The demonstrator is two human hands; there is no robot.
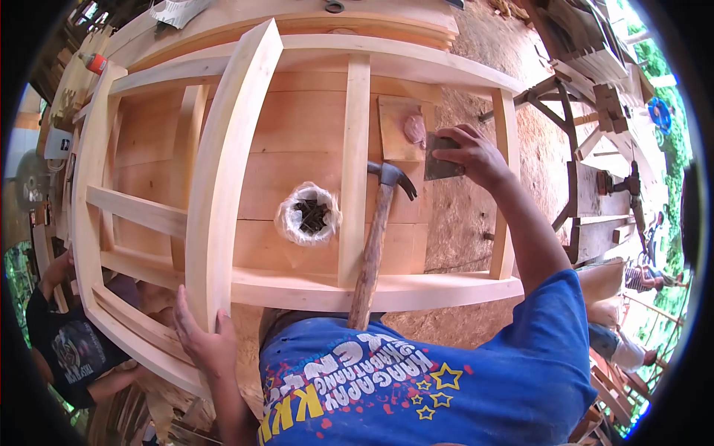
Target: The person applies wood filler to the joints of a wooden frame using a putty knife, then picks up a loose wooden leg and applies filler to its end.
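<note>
At the far left I see another person's dark shirt (63, 346). Lower left, the left hand (204, 343) is clamped around the end of a long slat (223, 171) lying across the wooden frame (431, 291). In the centre sit a bag of nails (309, 215) and a hammer (374, 245). Right of centre, the right hand (472, 154) pinches a dark flat sheet (439, 165) in its fingers.
</note>
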